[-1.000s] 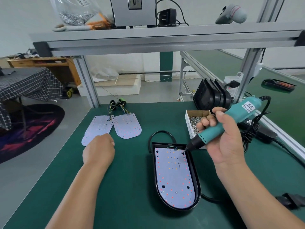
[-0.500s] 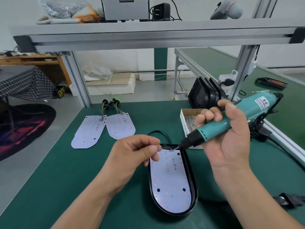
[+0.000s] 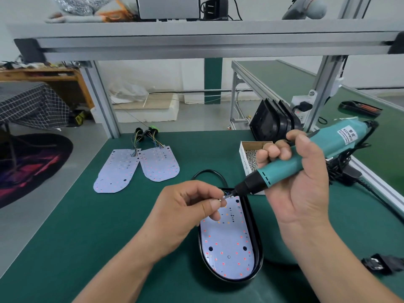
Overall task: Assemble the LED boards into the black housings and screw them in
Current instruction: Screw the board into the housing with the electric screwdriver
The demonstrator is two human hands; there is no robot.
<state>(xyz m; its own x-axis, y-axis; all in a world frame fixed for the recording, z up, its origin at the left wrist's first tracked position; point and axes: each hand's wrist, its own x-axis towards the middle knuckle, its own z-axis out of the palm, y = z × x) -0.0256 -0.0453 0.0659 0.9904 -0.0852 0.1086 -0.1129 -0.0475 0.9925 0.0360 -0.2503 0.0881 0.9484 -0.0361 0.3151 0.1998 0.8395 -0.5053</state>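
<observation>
- The left hand (image 3: 185,215) pinches a small screw (image 3: 220,200) between thumb and forefinger, just beside the bit of the electric screwdriver (image 3: 306,158).
- The right hand (image 3: 301,189) grips the teal electric screwdriver, angled down to the left.
- Beneath both hands, an LED board (image 3: 227,243) lies inside a black housing (image 3: 259,248) on the green table (image 3: 109,237).
- A box of screws (image 3: 249,158) sits behind the right hand.
- Two spare LED boards (image 3: 115,171) lie well apart to the left.
</observation>
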